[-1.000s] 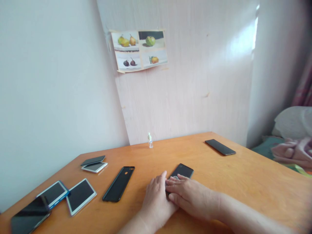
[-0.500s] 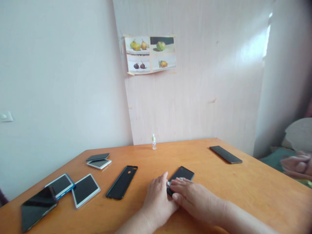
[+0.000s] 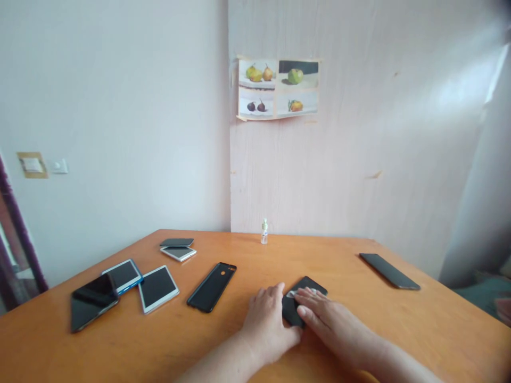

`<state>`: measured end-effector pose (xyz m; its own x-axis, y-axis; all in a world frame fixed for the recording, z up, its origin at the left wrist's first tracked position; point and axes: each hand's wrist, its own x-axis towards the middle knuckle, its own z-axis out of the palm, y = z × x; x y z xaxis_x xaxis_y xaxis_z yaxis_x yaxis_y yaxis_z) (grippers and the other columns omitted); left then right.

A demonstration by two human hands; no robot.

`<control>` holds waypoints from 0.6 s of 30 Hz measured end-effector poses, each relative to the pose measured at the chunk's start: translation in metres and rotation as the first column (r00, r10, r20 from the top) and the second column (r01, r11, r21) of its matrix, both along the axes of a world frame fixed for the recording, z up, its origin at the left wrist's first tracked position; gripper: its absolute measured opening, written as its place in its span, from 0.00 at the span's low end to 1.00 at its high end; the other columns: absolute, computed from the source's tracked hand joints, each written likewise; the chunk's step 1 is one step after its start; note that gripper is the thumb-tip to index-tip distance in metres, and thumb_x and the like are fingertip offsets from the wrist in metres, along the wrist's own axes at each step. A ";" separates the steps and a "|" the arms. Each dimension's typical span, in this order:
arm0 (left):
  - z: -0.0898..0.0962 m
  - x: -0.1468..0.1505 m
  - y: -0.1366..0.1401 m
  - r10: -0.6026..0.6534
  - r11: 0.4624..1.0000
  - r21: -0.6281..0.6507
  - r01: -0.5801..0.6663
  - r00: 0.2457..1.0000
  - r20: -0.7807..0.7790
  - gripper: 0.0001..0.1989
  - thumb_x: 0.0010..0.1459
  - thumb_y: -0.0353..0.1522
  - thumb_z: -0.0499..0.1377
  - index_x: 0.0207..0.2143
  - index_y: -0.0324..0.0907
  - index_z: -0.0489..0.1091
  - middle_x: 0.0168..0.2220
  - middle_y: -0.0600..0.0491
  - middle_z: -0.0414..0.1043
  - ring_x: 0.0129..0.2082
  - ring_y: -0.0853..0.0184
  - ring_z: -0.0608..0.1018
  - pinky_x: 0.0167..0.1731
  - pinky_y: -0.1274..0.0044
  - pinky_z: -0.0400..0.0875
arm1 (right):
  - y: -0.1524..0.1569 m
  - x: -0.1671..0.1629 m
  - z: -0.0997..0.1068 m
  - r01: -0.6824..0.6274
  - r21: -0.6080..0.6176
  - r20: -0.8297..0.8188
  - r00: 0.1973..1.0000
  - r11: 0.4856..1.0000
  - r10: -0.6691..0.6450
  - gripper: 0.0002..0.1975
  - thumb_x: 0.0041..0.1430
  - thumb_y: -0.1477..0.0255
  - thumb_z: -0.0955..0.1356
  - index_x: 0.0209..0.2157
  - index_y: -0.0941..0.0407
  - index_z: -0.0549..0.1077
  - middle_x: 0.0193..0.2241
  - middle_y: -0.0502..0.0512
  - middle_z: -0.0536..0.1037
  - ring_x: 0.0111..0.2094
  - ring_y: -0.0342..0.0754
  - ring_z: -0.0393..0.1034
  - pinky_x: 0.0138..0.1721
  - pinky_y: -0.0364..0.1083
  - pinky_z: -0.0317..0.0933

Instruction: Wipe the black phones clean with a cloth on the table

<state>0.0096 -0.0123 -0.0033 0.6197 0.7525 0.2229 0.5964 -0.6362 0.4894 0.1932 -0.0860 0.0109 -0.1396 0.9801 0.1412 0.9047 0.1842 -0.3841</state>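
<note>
A black smartphone lies on the orange-brown wooden table, partly covered by my hands. My left hand braces it along the left side, its thumb at the near end. Under the fingertips of my right hand, a crumpled white wipe is pressed onto the upper part of the phone; most of the wipe is hidden by the fingers. To the left of my hands, an empty black phone case rests with its inside facing up.
On the left lie a dark tablet, a blue-edged device, a white-framed tablet and two phones. A small spray bottle stands near the back edge. Another dark device lies at the right.
My view has turned left, so everything sits further right. My right hand has slid the wipe toward the phone's far end. My left hand stays at the phone's side.
</note>
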 end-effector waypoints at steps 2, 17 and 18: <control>-0.004 0.000 0.002 -0.010 1.000 0.007 0.010 1.000 0.013 0.41 0.46 0.47 0.59 0.60 0.38 0.59 0.52 0.43 0.70 0.51 0.50 0.70 0.52 0.63 0.62 | -0.012 -0.017 0.011 -0.158 -0.017 -0.057 0.986 0.987 0.157 0.28 0.69 0.55 0.54 0.62 0.52 0.63 0.62 0.55 0.63 0.64 0.52 0.54 0.66 0.53 0.45; -0.010 0.004 0.001 -0.016 0.998 0.055 0.015 1.000 0.012 0.37 0.45 0.47 0.59 0.56 0.42 0.62 0.49 0.44 0.71 0.48 0.50 0.71 0.50 0.62 0.63 | -0.007 0.002 -0.001 0.040 -0.102 0.022 0.999 0.994 -0.038 0.33 0.66 0.50 0.55 0.61 0.56 0.65 0.63 0.58 0.61 0.65 0.56 0.52 0.66 0.57 0.43; -0.009 0.003 0.000 -0.014 0.999 0.053 0.013 1.000 0.015 0.36 0.46 0.49 0.58 0.56 0.42 0.62 0.49 0.44 0.71 0.48 0.50 0.70 0.50 0.62 0.63 | -0.013 -0.008 0.004 -0.008 -0.115 0.000 1.000 0.993 0.008 0.33 0.65 0.49 0.56 0.61 0.55 0.65 0.62 0.57 0.62 0.64 0.56 0.53 0.66 0.56 0.45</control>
